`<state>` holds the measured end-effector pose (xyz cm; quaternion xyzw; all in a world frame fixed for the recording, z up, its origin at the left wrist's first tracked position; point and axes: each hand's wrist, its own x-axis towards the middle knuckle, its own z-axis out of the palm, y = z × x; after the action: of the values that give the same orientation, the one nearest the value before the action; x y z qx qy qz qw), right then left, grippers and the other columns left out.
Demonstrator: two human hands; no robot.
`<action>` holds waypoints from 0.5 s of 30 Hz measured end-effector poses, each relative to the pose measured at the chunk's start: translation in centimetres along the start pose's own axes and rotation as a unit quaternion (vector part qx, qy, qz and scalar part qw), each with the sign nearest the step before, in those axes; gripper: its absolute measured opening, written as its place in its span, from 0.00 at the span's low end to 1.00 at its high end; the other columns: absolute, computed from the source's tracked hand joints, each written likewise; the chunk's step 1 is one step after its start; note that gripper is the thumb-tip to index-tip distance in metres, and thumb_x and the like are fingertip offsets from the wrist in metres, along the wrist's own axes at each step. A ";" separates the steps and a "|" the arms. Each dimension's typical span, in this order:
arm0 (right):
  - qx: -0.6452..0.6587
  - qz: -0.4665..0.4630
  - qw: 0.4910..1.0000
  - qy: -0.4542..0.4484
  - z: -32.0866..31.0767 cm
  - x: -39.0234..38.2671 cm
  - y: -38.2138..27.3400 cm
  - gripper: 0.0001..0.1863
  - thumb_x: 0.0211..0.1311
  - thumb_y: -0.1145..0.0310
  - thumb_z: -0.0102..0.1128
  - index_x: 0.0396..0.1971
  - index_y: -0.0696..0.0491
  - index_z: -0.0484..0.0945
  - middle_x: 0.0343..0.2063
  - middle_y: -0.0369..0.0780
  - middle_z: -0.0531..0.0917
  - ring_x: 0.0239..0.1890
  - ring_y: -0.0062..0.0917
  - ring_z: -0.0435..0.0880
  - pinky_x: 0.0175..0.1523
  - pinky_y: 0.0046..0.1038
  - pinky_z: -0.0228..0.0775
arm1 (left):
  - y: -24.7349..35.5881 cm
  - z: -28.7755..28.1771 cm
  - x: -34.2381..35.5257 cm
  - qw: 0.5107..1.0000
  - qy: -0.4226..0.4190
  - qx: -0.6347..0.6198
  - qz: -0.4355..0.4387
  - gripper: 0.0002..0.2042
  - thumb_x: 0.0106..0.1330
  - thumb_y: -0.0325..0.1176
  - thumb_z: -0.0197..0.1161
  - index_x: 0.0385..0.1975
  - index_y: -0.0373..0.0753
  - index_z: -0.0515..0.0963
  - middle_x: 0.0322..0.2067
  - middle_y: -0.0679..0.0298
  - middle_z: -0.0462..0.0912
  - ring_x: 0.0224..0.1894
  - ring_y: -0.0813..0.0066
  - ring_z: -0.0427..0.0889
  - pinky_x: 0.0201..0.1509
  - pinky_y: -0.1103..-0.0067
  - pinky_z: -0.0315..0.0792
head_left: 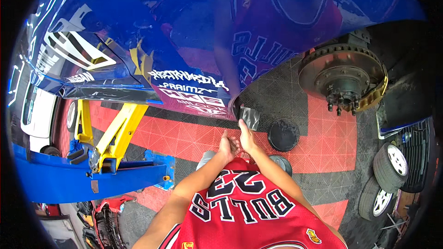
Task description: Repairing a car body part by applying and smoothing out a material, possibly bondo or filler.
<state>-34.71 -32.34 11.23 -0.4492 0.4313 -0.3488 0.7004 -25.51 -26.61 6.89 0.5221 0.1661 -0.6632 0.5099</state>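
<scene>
A small clear plastic bag shows beside the rear lower tip of the blue and purple car body panel. My right hand reaches up to the bag, its fingers close together and their tips at the bag's lower left edge; the grip itself is partly hidden. Just left of it, my left hand is held palm up with the fingers apart and slightly curled. I make out nothing in that palm. Both hands are in front of my red jersey, below the panel.
A bare brake disc and hub with studs stands at right. A round black lid-like object is on the tiled floor. A yellow lift arm and blue lift base are at left, wheels at far right.
</scene>
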 end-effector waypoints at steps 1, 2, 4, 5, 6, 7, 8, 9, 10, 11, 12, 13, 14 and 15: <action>-0.048 0.065 0.996 0.025 -0.2 -0.4 -2.2 0.35 0.61 0.35 0.40 0.24 0.58 0.69 0.12 0.36 0.69 0.20 0.32 0.72 0.31 0.33 0.66 | -0.2 0.0 -0.3 1.000 0.001 0.001 -0.004 0.26 0.66 0.63 0.41 0.19 0.48 0.68 0.13 0.69 0.72 0.17 0.73 0.71 0.25 0.75 0.65; -0.067 0.047 0.996 0.039 -0.5 1.6 -1.3 0.34 0.62 0.36 0.39 0.24 0.58 0.69 0.12 0.35 0.68 0.19 0.33 0.71 0.30 0.34 0.65 | 0.0 0.1 -0.3 1.000 0.015 -0.006 -0.005 0.26 0.66 0.63 0.41 0.19 0.48 0.67 0.13 0.69 0.73 0.17 0.73 0.72 0.25 0.75 0.66; -0.110 0.088 0.990 0.017 -0.7 3.6 -1.9 0.35 0.63 0.38 0.39 0.34 0.62 0.73 0.25 0.42 0.78 0.32 0.34 0.77 0.42 0.32 0.68 | 0.7 0.2 -0.1 1.000 0.026 -0.015 -0.003 0.26 0.66 0.63 0.41 0.19 0.48 0.67 0.14 0.69 0.73 0.17 0.73 0.72 0.25 0.74 0.66; -0.111 0.090 0.990 0.017 -0.7 2.4 -1.2 0.35 0.63 0.38 0.39 0.34 0.62 0.73 0.25 0.42 0.78 0.32 0.34 0.77 0.42 0.32 0.68 | 0.0 0.0 -0.4 1.000 0.027 -0.016 -0.004 0.26 0.66 0.63 0.41 0.19 0.48 0.67 0.14 0.69 0.73 0.17 0.73 0.72 0.25 0.74 0.66; -0.010 0.040 0.999 0.015 0.1 1.4 -0.6 0.36 0.64 0.39 0.41 0.48 0.61 0.67 0.44 0.44 0.70 0.49 0.31 0.67 0.56 0.28 0.55 | 0.0 -0.4 -0.3 1.000 0.015 -0.016 -0.005 0.26 0.66 0.63 0.40 0.20 0.47 0.67 0.14 0.70 0.72 0.17 0.74 0.71 0.25 0.74 0.66; 0.092 -0.005 0.996 0.016 0.7 0.5 -0.5 0.41 0.64 0.40 0.43 0.62 0.61 0.61 0.63 0.45 0.62 0.66 0.27 0.56 0.69 0.25 0.41 | -0.2 -0.6 -0.5 1.000 0.005 -0.014 -0.010 0.25 0.66 0.63 0.40 0.21 0.47 0.67 0.14 0.70 0.71 0.17 0.74 0.70 0.25 0.74 0.66; 0.090 -0.005 0.996 0.011 0.6 1.2 -1.1 0.41 0.64 0.40 0.43 0.62 0.61 0.61 0.63 0.45 0.62 0.66 0.27 0.56 0.69 0.25 0.41 | 0.3 -0.5 -0.2 1.000 0.005 -0.019 -0.007 0.25 0.66 0.63 0.40 0.21 0.47 0.67 0.14 0.70 0.71 0.17 0.74 0.70 0.25 0.74 0.66; 0.052 0.011 0.999 -0.011 0.1 1.6 -2.3 0.40 0.65 0.41 0.42 0.62 0.62 0.61 0.64 0.46 0.61 0.66 0.29 0.56 0.69 0.26 0.42 | 0.4 -0.5 -0.3 1.000 0.016 -0.022 -0.003 0.25 0.66 0.63 0.41 0.21 0.47 0.67 0.15 0.70 0.72 0.17 0.74 0.70 0.26 0.75 0.66; 0.015 0.029 0.999 -0.033 -0.5 2.1 -3.3 0.39 0.65 0.42 0.41 0.61 0.63 0.60 0.64 0.47 0.60 0.66 0.31 0.56 0.68 0.27 0.43 | 0.4 -0.6 -0.3 0.999 0.028 -0.026 0.001 0.25 0.66 0.63 0.41 0.21 0.47 0.67 0.15 0.70 0.72 0.17 0.74 0.70 0.26 0.75 0.66; -0.023 0.046 0.997 -0.055 -0.6 1.8 -3.9 0.38 0.66 0.44 0.40 0.61 0.63 0.60 0.64 0.48 0.60 0.67 0.32 0.56 0.68 0.28 0.44 | 0.1 -0.9 -0.5 0.999 0.039 -0.030 0.004 0.25 0.66 0.63 0.41 0.21 0.47 0.68 0.15 0.69 0.72 0.17 0.74 0.71 0.27 0.75 0.66; -0.040 0.195 0.980 0.002 0.0 2.0 -4.2 0.37 0.66 0.44 0.40 0.59 0.64 0.63 0.61 0.49 0.64 0.65 0.33 0.59 0.68 0.28 0.45 | 0.4 -0.7 -0.5 0.999 0.037 -0.028 0.006 0.25 0.65 0.63 0.41 0.22 0.47 0.68 0.16 0.69 0.72 0.18 0.74 0.71 0.27 0.75 0.66; -0.041 0.191 0.981 0.002 0.1 2.4 -4.4 0.37 0.66 0.44 0.40 0.59 0.64 0.63 0.61 0.49 0.64 0.65 0.33 0.59 0.68 0.28 0.45 | 0.5 -0.4 -0.7 0.999 0.034 -0.028 0.008 0.25 0.65 0.63 0.41 0.22 0.47 0.68 0.16 0.69 0.72 0.18 0.74 0.71 0.27 0.75 0.66; -0.037 0.127 0.991 0.005 0.3 2.7 -4.7 0.37 0.66 0.44 0.39 0.58 0.64 0.64 0.61 0.49 0.65 0.64 0.32 0.60 0.67 0.28 0.45 | 0.5 -0.1 -0.8 0.999 0.031 -0.015 0.009 0.25 0.65 0.63 0.41 0.23 0.47 0.68 0.16 0.69 0.72 0.18 0.74 0.70 0.27 0.75 0.66; -0.034 0.068 0.997 0.008 0.3 2.2 -4.5 0.37 0.67 0.43 0.39 0.58 0.64 0.64 0.60 0.50 0.66 0.64 0.32 0.61 0.67 0.28 0.46 | -0.1 -0.4 -1.3 0.999 0.033 -0.005 0.005 0.24 0.65 0.62 0.41 0.24 0.46 0.68 0.17 0.69 0.71 0.19 0.74 0.70 0.27 0.75 0.66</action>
<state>-34.01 -35.69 14.84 -0.4398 0.4781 -0.2889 0.7032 -25.50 -25.56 7.84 0.5417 0.1841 -0.6424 0.5099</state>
